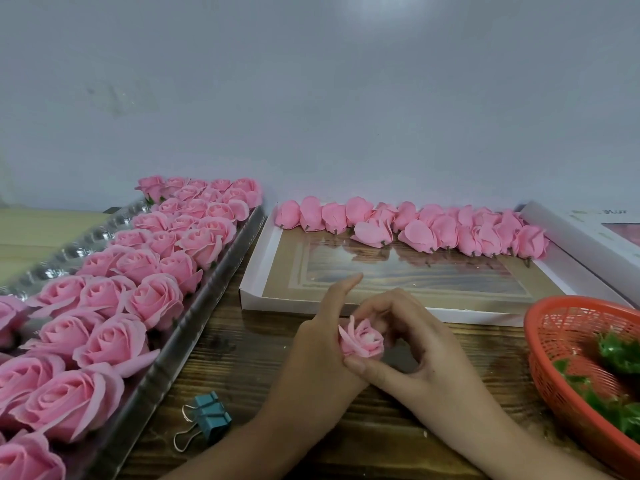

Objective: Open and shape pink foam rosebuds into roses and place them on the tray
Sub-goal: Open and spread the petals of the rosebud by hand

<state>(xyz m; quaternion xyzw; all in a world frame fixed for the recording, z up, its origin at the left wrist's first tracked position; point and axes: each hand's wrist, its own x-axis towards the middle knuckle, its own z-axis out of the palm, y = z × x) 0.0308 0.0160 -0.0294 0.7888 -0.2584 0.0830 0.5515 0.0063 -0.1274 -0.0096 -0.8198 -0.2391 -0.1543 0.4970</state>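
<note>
A half-opened pink foam rose (361, 342) sits between both hands above the wooden table. My left hand (317, 355) grips it from the left side, thumb pointing up. My right hand (412, 344) curls over it from the right, fingertips on the petals and thumb beneath. Several shaped pink roses (138, 268) fill the long silver tray (194, 327) on the left. A row of closed pink rosebuds (415, 226) lies along the far edge of the white box lid (252, 292).
A red plastic basket (554, 362) with green leaf pieces stands at the right. A blue binder clip (207, 419) lies on the table near the tray. A second white box (588, 230) sits at the far right. A grey wall is behind.
</note>
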